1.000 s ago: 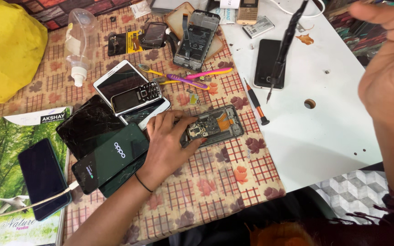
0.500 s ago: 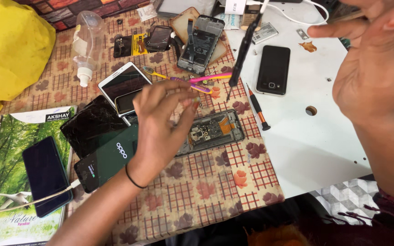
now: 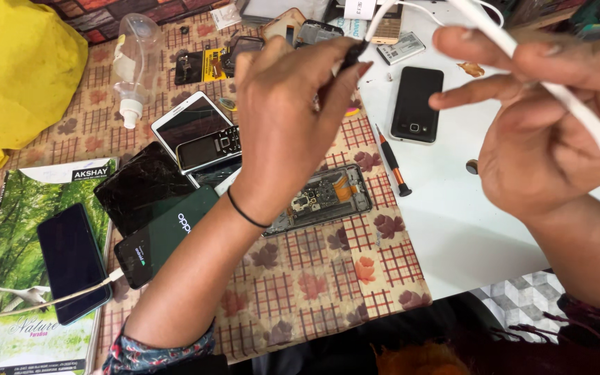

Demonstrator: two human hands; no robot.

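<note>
My left hand (image 3: 286, 125) is raised above the table and pinches a small dark plug (image 3: 353, 52) at the end of a white cable (image 3: 595, 132). My right hand (image 3: 550, 132) is held up on the right. The same cable runs over its fingers and down past the wrist. Below my left hand, an opened phone (image 3: 328, 194) with bare circuit parts lies on the checked tablecloth (image 3: 314, 285), touched by neither hand.
An orange and black screwdriver (image 3: 394, 163) and a black phone (image 3: 417, 104) lie on a white board (image 3: 467, 229). Several phones (image 3: 189, 125) are stacked at left, one dark phone (image 3: 71, 260) on a green book. A spray bottle (image 3: 133, 69) and yellow cloth (image 3: 22, 69) sit far left.
My left hand has lifted off the opened phone and risen to the cable's plug. My right hand has come closer, with the white cable across it.
</note>
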